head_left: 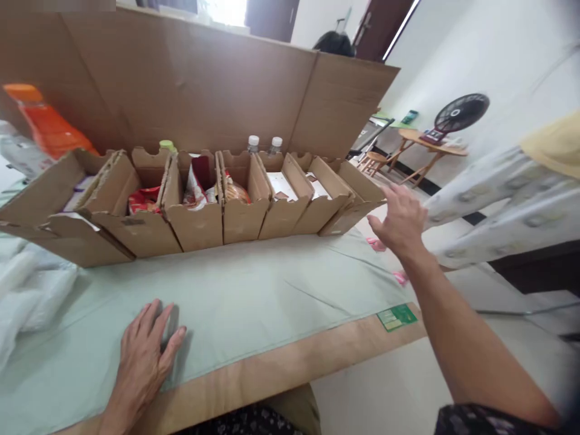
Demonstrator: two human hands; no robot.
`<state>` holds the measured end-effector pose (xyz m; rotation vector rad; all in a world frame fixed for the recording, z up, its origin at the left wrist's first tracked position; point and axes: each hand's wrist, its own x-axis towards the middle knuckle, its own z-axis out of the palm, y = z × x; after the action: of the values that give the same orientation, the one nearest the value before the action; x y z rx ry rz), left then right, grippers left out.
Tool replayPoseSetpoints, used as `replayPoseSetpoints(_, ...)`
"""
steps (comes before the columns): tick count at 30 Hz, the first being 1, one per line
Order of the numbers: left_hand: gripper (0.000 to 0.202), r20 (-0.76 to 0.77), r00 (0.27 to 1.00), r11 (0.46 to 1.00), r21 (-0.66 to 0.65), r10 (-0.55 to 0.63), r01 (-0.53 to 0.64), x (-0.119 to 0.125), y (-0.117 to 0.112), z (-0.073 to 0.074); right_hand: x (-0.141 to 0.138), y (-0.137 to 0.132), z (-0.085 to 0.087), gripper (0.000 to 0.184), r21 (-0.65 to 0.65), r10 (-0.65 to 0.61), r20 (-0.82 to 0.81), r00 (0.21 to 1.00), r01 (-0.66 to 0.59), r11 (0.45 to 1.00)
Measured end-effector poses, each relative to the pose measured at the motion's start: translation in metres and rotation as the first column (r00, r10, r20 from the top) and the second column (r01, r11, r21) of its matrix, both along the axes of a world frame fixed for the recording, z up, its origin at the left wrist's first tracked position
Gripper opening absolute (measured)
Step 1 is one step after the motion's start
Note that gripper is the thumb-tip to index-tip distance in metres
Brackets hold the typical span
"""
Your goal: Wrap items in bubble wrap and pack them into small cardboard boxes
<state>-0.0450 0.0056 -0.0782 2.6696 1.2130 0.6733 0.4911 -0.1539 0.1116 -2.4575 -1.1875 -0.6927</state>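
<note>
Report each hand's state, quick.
Left hand: open, flat on the green cloth, holding nothing.
Right hand: open, empty, raised beside the end cardboard bin.

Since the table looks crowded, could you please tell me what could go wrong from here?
The right hand reaches beside the rightmost box, which sits near the end of the table; a nudge might tip it off. The left hand presses on the green cloth; dragging it could shift the row of boxes.

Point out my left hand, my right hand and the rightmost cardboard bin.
left hand (142,353): head view, back of the hand.
right hand (401,222): head view, back of the hand.
rightmost cardboard bin (348,215): head view, front wall.
</note>
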Motion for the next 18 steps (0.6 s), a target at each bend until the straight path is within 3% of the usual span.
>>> replayPoseSetpoints(3,0.051,-0.089,0.996,0.998,0.061,0.000,0.006,-0.001,-0.001,-0.004,0.034,0.009,0.012,0.037,-0.259,0.036,-0.056,0.998,-0.049,0.965)
replayPoseSetpoints(5,0.051,-0.105,0.994,0.996,0.091,-0.007,0.016,-0.002,-0.003,-0.002,0.041,0.011,0.017,0.020,-0.355,0.073,-0.079,0.994,-0.096,0.930)
replayPoseSetpoints(7,0.050,-0.117,0.993,0.995,0.099,-0.017,0.029,-0.001,-0.004,0.000,0.037,0.010,0.023,0.020,-0.466,0.089,-0.088,0.992,-0.120,0.877)
replayPoseSetpoints(12,0.047,-0.122,0.992,0.993,0.111,-0.017,0.030,0.000,-0.004,0.001,-0.001,0.008,0.043,0.027,-0.734,-0.007,-0.164,0.986,-0.118,0.669)
replayPoseSetpoints(15,0.046,-0.121,0.993,0.994,0.104,-0.013,0.025,0.000,-0.004,0.001,-0.032,0.026,0.050,0.025,-0.751,0.001,-0.232,0.973,-0.180,0.635)
replayPoseSetpoints(18,0.046,-0.111,0.994,0.997,0.079,-0.011,0.019,0.001,-0.004,0.003,-0.065,0.058,0.049,0.024,-0.717,0.049,-0.250,0.967,-0.219,0.662)
